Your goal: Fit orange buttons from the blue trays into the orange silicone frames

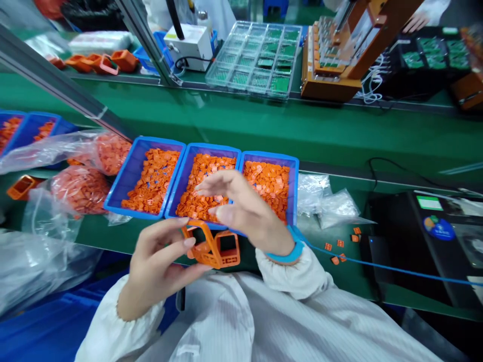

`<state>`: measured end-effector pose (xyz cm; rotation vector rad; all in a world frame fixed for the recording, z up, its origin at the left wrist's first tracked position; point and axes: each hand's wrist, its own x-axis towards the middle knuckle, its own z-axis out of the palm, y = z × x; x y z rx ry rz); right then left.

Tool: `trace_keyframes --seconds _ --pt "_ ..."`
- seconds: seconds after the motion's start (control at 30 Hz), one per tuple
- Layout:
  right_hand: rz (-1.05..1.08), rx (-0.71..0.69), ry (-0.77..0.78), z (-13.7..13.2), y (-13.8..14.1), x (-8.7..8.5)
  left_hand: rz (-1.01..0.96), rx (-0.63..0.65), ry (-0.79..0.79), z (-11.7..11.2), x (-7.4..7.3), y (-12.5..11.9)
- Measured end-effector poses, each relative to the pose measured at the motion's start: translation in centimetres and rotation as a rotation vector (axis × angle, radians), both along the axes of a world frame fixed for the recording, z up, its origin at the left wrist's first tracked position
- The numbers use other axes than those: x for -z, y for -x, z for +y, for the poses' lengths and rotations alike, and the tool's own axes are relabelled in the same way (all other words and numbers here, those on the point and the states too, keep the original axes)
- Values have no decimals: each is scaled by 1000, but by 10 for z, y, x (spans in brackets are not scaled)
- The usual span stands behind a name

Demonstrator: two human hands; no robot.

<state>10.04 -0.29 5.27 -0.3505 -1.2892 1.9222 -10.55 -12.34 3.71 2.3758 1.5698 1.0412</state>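
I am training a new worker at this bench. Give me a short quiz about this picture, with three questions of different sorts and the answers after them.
1. True or false: the left hand holds a plastic frame.
2. Does the person wear the blue strap on the left or the right?
3. Fill in the colour: the small pieces in the three side-by-side blue trays are ___.

Key: 1. True. 2. Right. 3. Orange.
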Motion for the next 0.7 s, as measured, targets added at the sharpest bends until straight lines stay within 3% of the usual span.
trace_keyframes --seconds 0.1,0.23,0.3,0.37,0.43,0.5,0.53,0.6,0.7 --pt "-115 -195 -80 -6 14 -1 77 -34 -124 12 -9 -4" --pt "-129 -123 -145 -6 18 5 37 63 -221 29 -1 15" --pt "-115 -90 -94 -1 15 9 7 -46 -240 45 12 43" --pt "-86 -78 -34 4 10 12 63 -344 -111 69 28 79" --pt "-60 -76 -2 8 5 14 256 -437 282 94 48 113" --pt "-41 -72 4 10 3 15 447 -378 584 114 66 139" --pt "-35 -66 0 11 3 16 470 -367 635 121 73 147" --pt "-29 -51 -7 11 4 17 498 -351 683 127 82 156" --pt "-32 -25 -9 12 6 20 507 -313 690 126 84 156"
